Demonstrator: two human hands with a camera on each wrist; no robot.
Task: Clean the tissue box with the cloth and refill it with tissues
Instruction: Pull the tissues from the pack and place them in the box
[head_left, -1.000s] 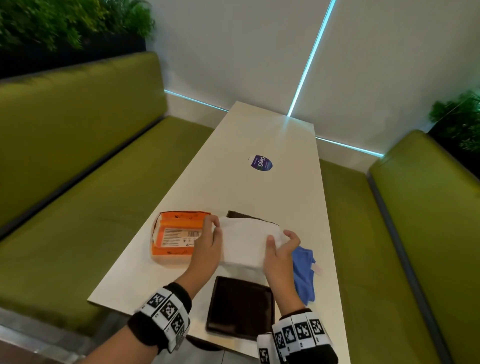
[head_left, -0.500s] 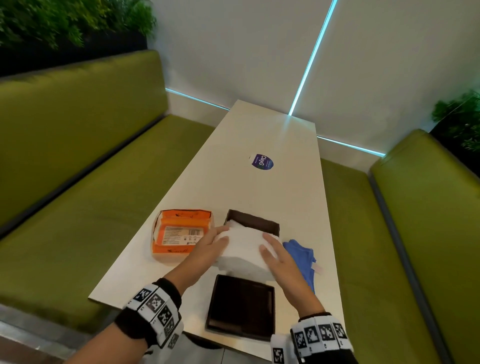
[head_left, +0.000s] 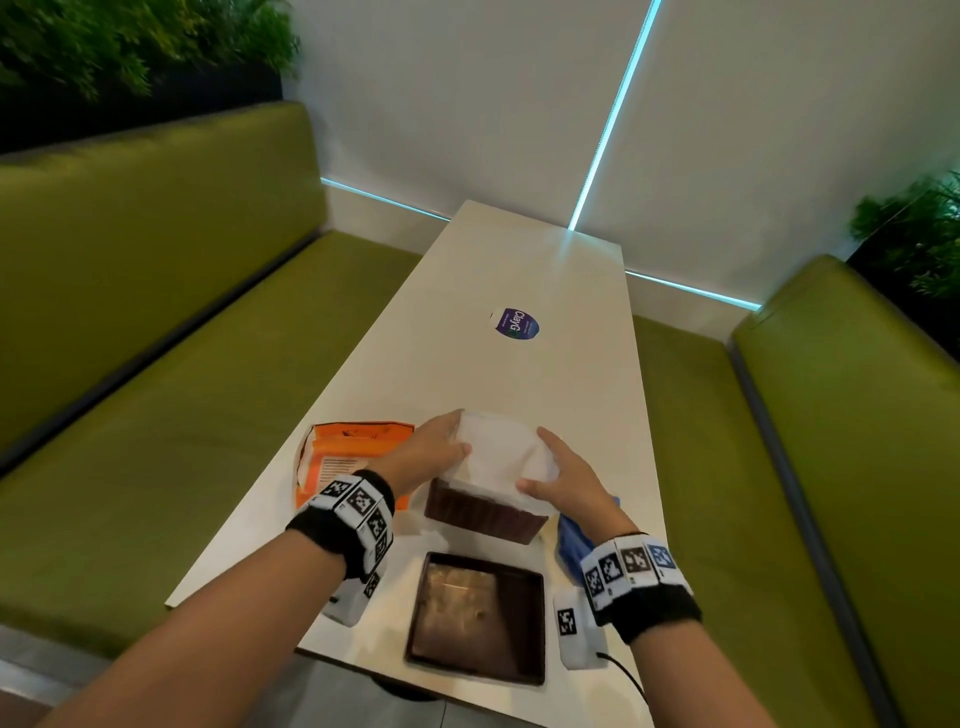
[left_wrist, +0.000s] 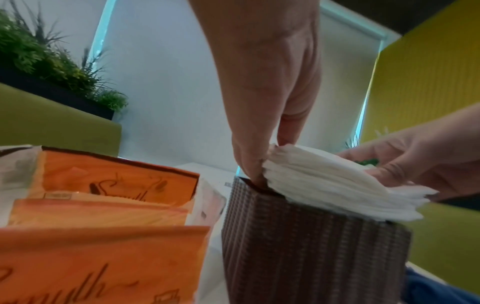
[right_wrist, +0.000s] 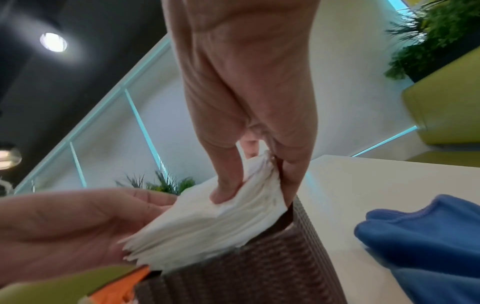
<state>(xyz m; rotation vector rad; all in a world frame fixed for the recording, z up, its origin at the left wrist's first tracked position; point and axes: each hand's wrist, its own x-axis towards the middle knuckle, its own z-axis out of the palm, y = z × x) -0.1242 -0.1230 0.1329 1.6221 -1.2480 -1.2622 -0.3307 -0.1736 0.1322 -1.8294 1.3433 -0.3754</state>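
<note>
A brown woven tissue box (head_left: 483, 514) (left_wrist: 311, 246) (right_wrist: 246, 277) stands open-topped on the white table (head_left: 519, 374). A white tissue stack (head_left: 498, 452) (left_wrist: 324, 183) (right_wrist: 213, 222) sits tilted in its opening, partly sticking out. My left hand (head_left: 436, 447) (left_wrist: 259, 164) holds the stack's left end, with fingertips down inside the box's rim. My right hand (head_left: 561, 478) (right_wrist: 254, 181) pinches the right end, thumb on top and fingers along the side. The blue cloth (head_left: 571, 540) (right_wrist: 428, 236) lies crumpled just right of the box.
The box's dark lid (head_left: 478, 618) lies upturned near the table's front edge. An opened orange tissue package (head_left: 343, 457) (left_wrist: 103, 205) lies left of the box. Green benches (head_left: 156, 415) flank the table; a round sticker (head_left: 514, 325) is further back.
Both hands have carried the tissue stack forward and down from above the table into the box's open top. The view has moved closer over the box.
</note>
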